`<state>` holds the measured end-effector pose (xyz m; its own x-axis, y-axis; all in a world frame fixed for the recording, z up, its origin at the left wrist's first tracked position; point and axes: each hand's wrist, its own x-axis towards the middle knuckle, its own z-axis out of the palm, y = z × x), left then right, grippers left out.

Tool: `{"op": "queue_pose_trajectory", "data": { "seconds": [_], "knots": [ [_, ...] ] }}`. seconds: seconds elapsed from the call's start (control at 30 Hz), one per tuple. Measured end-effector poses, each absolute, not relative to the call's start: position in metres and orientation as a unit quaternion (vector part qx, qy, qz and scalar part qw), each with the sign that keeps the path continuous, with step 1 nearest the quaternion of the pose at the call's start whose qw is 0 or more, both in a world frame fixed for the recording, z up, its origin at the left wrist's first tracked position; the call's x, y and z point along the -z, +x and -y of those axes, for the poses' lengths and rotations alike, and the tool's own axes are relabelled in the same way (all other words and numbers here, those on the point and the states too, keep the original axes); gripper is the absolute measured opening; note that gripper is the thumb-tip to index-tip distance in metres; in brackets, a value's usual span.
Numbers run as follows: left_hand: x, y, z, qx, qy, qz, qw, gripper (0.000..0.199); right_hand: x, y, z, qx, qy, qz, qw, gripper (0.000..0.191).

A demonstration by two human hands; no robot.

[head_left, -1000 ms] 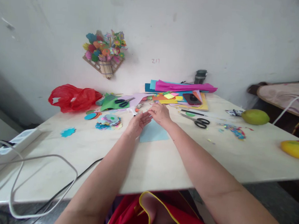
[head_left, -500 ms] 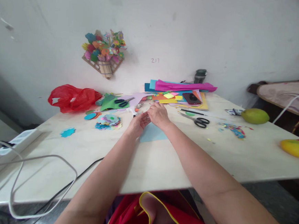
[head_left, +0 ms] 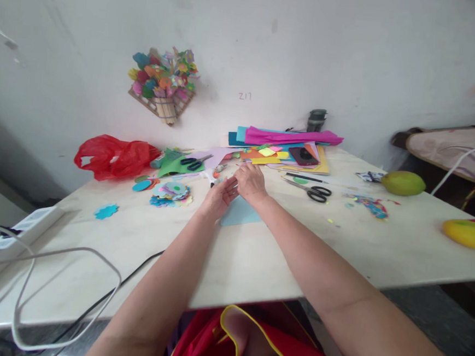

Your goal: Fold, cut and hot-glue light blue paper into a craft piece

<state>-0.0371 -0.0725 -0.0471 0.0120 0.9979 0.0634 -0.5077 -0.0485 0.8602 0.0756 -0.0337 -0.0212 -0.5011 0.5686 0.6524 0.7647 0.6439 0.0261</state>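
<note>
My left hand (head_left: pixel 220 196) is turned partly palm up, its fingers bent in against my right hand. The fingers of my right hand (head_left: pixel 251 183) are curled and pressed together, back of the hand upward. Whatever the two hands pinch between them is hidden or too small to make out. Below them a light blue paper sheet (head_left: pixel 240 214) lies on the table. Just beyond my left hand is a small white object (head_left: pixel 208 174) with a dark tip, partly covered. Black-handled scissors (head_left: pixel 317 193) rest to the right of my right hand.
Left of my hands are paper flower cutouts (head_left: pixel 170 193), a blue cutout (head_left: pixel 106 211) and a red plastic bag (head_left: pixel 116 156). Scissors (head_left: pixel 191 164) lie on green paper. Behind are coloured sheets (head_left: pixel 290 137) and a phone (head_left: pixel 303 156). Mangoes (head_left: pixel 404 183) sit right; cables (head_left: pixel 71 249) cross left.
Both hands keep nearly the same pose and place, close together over the light blue sheet. The whole view has shifted very slightly.
</note>
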Motion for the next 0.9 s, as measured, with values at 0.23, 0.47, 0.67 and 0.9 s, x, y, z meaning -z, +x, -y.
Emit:
{"op": "queue_pose_trajectory", "data": {
  "seconds": [0.23, 0.47, 0.67, 0.9],
  "knots": [
    [0.047, -0.039, 0.074, -0.626, 0.365, -0.329, 0.606, 0.026, 0.021, 0.078, 0.029, 0.08, -0.437, 0.83, 0.337, 0.024],
    [0.049, -0.042, 0.075, -0.628, 0.429, -0.357, 0.543, 0.026, 0.019, 0.09, 0.018, -0.032, -0.526, 0.755, 0.39, 0.027],
    [0.049, -0.049, 0.072, -0.52, 0.551, -0.631, 0.168, 0.024, 0.018, 0.112, -0.001, -0.108, -0.581, 0.678, 0.437, 0.025],
    [0.051, -0.06, 0.077, -0.286, 0.65, -0.696, -0.103, 0.019, 0.013, 0.132, -0.007, -0.089, -0.665, 0.625, 0.399, 0.035]
  ]
}}
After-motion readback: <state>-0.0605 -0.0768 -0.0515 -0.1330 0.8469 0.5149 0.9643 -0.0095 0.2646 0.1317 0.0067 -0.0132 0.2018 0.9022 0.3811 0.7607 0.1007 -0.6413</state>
